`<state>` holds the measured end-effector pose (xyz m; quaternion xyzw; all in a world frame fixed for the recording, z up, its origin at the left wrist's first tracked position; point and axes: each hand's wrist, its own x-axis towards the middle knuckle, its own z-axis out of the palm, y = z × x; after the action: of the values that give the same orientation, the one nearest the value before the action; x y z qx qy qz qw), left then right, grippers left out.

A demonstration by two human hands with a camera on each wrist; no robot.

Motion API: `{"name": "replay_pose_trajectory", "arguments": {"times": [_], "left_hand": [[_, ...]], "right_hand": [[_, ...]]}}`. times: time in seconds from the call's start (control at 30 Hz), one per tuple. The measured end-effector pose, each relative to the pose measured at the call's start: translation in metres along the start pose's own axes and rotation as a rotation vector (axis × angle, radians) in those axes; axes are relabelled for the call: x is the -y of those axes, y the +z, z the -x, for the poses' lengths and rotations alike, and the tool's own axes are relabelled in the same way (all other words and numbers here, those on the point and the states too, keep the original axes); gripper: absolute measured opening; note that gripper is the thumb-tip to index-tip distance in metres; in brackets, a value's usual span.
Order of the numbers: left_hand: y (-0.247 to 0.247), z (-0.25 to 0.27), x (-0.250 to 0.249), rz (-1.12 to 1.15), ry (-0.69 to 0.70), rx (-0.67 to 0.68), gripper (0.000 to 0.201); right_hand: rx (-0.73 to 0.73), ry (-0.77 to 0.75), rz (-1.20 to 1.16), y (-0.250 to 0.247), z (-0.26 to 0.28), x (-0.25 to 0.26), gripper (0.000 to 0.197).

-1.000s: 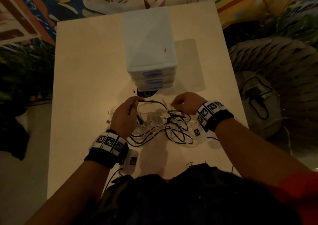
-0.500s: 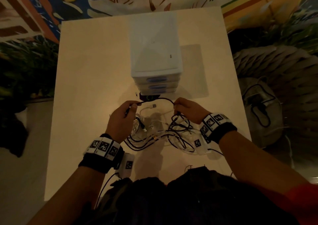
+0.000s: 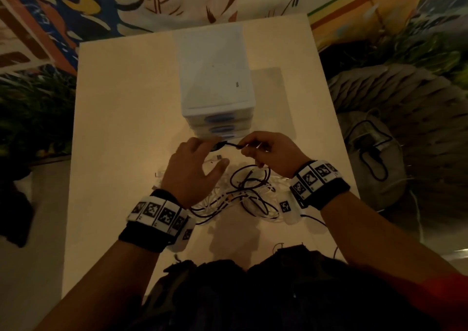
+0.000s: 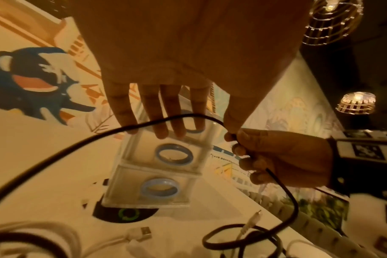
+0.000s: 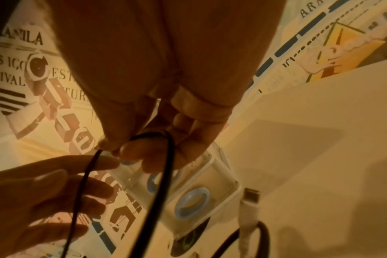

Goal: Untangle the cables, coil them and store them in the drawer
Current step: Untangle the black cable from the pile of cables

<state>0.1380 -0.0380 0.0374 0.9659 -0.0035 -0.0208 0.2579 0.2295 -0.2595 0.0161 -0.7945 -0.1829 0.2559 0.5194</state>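
Observation:
A tangle of black and white cables [image 3: 250, 191] lies on the table in front of the small white drawer unit [image 3: 215, 77], whose drawers are closed. My right hand [image 3: 253, 151] pinches a black cable [image 3: 229, 144] near its plug, lifted just before the drawer fronts. From that hand [image 4: 276, 157] the black cable [image 4: 77, 144] arcs down into the pile. My left hand [image 3: 200, 158] hovers beside it, fingers [image 4: 157, 118] straight and spread, the cable passing in front of them. The right wrist view shows the cable [image 5: 164, 174] looped under my right hand [image 5: 157, 148].
A white USB plug [image 4: 141, 233] lies loose by the pile. A black disc with a green ring [image 4: 127, 213] sits at the foot of the drawer unit [image 4: 159, 174]. The table [image 3: 121, 128] ends close on both sides. A grey bag [image 3: 374, 158] lies on the floor, right.
My left hand has let go of the black cable and spread its fingers. My right hand has slid up along the cable toward its plug, near the drawer fronts.

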Motion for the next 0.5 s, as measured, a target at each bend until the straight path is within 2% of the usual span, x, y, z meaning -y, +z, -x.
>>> {"name": "replay_pose_trajectory", "arguments": {"times": [0.13, 0.23, 0.33, 0.5], "left_hand": [[0.006, -0.006, -0.008, 0.096, 0.031, -0.008, 0.027], [-0.004, -0.007, -0.007, 0.177, -0.009, -0.112, 0.023], [-0.014, -0.004, -0.004, 0.191, -0.013, -0.139, 0.021], [-0.025, 0.007, -0.006, 0.267, -0.035, -0.202, 0.021]], "right_hand": [[0.017, 0.027, -0.015, -0.003, 0.009, -0.005, 0.016], [0.08, 0.08, 0.078, -0.007, 0.022, -0.02, 0.014], [0.098, 0.142, 0.144, -0.006, 0.035, -0.032, 0.018], [0.105, 0.165, 0.017, 0.003, 0.049, -0.037, 0.024]]}}
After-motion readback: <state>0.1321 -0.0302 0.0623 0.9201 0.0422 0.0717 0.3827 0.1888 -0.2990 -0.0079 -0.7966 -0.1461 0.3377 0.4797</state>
